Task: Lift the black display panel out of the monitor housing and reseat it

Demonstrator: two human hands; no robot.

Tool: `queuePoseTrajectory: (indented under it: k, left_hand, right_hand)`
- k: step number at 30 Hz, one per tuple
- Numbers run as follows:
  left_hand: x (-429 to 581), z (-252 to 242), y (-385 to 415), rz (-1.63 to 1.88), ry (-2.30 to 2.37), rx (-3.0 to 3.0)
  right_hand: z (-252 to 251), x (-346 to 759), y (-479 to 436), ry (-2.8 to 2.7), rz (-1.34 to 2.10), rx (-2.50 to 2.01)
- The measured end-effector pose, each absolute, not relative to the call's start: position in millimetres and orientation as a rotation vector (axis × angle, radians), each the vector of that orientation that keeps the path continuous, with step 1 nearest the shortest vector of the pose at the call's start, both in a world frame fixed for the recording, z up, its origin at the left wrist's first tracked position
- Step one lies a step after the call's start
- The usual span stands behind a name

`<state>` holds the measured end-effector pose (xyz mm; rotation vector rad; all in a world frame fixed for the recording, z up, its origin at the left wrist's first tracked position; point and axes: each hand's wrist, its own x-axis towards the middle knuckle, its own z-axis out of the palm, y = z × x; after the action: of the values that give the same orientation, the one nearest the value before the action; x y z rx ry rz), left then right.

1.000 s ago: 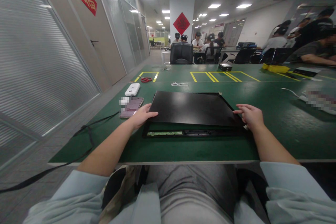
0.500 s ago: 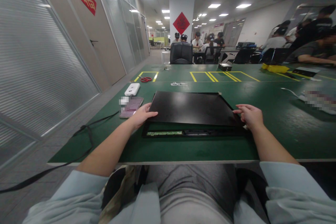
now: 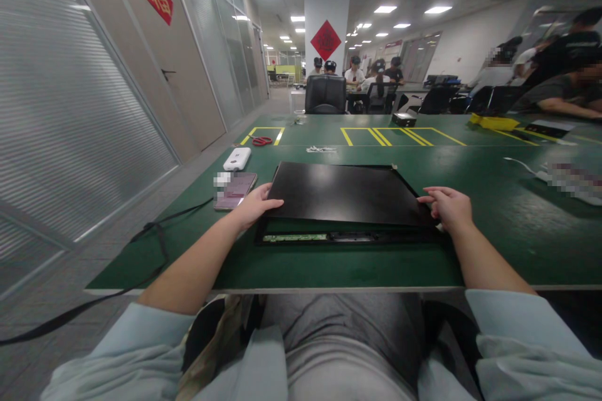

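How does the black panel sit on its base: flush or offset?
Offset: the green circuit strip of the base lies uncovered before the black panel.

Matt black panel (image 3: 345, 194) with a faint sheen at centre frame, smooth dull green mat covering the table (image 3: 508, 232), glossy phone screen (image 3: 235, 190) and smooth white plastic box (image 3: 237, 159) at left, red plastic-handled scissors (image 3: 261, 141) beyond

left hand (image 3: 254, 205): closed on left edge of black panel (image 3: 345, 194)
right hand (image 3: 449, 208): closed on its right corner
table (image 3: 493, 232): phone (image 3: 235, 190) laid just beside the left hand
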<state>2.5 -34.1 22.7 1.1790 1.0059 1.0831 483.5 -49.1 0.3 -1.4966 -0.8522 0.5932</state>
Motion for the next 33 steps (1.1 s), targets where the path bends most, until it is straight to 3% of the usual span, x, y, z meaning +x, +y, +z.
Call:
queuePoseTrajectory:
  k: [33]
  left_hand:
    - [1.9,14.9,-26.9,1.176,1.133,1.053]
  right_hand:
    - [2.2,482.0,-50.1,-0.86,0.593,-1.493]
